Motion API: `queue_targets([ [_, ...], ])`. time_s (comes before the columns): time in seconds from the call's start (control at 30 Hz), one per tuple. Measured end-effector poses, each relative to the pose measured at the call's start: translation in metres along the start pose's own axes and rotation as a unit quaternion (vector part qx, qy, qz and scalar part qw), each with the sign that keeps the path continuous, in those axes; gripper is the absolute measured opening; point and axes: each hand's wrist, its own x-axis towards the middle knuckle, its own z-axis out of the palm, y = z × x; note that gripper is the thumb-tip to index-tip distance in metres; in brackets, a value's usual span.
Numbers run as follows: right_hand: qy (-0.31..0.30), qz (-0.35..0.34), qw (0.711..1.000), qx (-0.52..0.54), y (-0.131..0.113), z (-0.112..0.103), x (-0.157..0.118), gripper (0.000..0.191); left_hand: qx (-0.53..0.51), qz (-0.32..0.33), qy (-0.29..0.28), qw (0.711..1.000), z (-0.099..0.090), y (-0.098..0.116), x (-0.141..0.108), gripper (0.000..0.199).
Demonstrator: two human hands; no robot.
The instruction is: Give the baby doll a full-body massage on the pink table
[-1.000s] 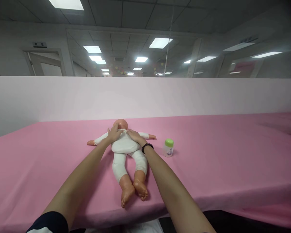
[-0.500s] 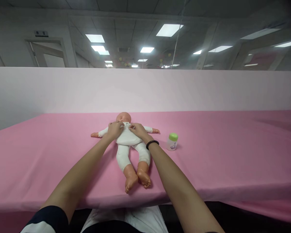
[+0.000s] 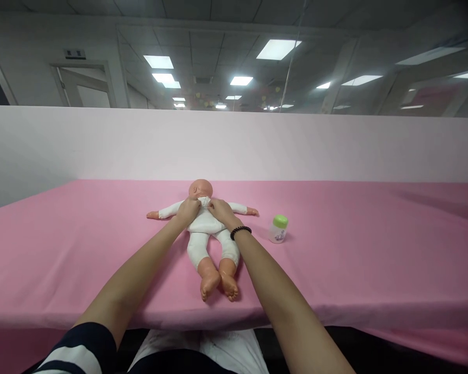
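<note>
A baby doll with a white cloth body lies on a pink-covered table, its head away from me and its bare feet toward me. Its arms are spread to both sides. At the upper left of its body, just below the neck, my left hand has its fingers closed on the white cloth. Opposite it, my right hand pinches the cloth on the right side, a dark beaded bracelet on its wrist. A small gap with ruffled cloth shows between the two hands. The fingertips are partly hidden.
To the right of the doll stands a small clear jar with a green lid. The pink tablecloth hangs over the near edge. A low white wall runs behind the table, with glass above it.
Both hands have stayed at the doll's neckline, with their fingers shifted slightly and the left fingers curled in more. The camera view has moved a little.
</note>
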Motion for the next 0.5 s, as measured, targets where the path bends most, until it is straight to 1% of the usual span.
queue_targets([
  [0.1,0.015,-0.016,0.999,0.035,0.005,-0.009,-0.001,0.011,0.008,0.013,0.029,0.999,-0.004,0.003,-0.002,0.034],
  [0.17,0.027,-0.019,0.996,0.081,0.009,-0.018,-0.002,0.01,-0.003,0.018,0.04,0.999,-0.01,0.007,-0.004,0.03],
  [0.2,0.02,-0.016,0.994,0.103,0.012,-0.022,-0.003,0.011,-0.011,0.015,0.031,0.999,-0.014,0.01,-0.005,0.028],
  [0.27,-0.027,-0.008,0.99,0.141,0.015,-0.026,-0.004,0.014,-0.024,-0.002,-0.011,1.0,-0.019,0.014,-0.006,0.025],
  [0.33,-0.081,-0.003,0.983,0.163,0.016,-0.025,-0.004,0.013,-0.032,-0.007,-0.046,0.998,-0.02,0.016,-0.006,0.024],
  [0.37,-0.095,-0.002,0.981,0.167,0.016,-0.022,-0.004,0.012,-0.035,-0.005,-0.05,0.998,-0.019,0.016,-0.006,0.025],
  [0.5,-0.075,-0.015,0.987,0.138,0.013,-0.016,-0.002,0.011,-0.038,-0.009,-0.045,0.998,-0.015,0.014,-0.004,0.023],
])
